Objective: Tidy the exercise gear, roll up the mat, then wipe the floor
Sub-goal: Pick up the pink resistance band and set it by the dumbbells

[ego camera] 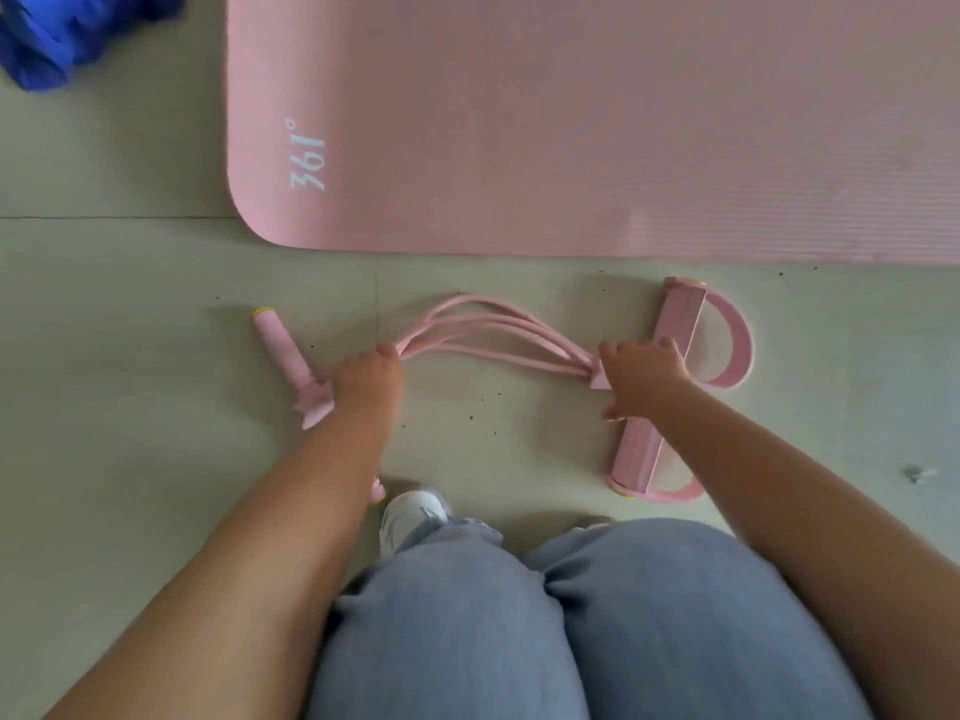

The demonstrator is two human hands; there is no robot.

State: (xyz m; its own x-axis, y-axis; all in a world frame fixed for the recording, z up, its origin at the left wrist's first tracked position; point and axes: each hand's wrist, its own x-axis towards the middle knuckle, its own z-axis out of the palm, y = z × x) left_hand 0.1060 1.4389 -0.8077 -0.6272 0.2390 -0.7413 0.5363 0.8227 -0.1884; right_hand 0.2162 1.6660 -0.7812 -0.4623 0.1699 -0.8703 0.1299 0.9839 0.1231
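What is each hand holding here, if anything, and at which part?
Both hold the pink pedal resistance band with four elastic tubes. Left hand grips the tubes' end beside the foam handle bar; right hand grips their other end at the foot-pedal bar.

Pale tiled floor (130,314), pretty speckled with dark crumbs – pink mat (597,122) is laid flat on it, pink resistance pedal puller (519,330) just beside, blue cloth bundle (67,33) dumped far-left.
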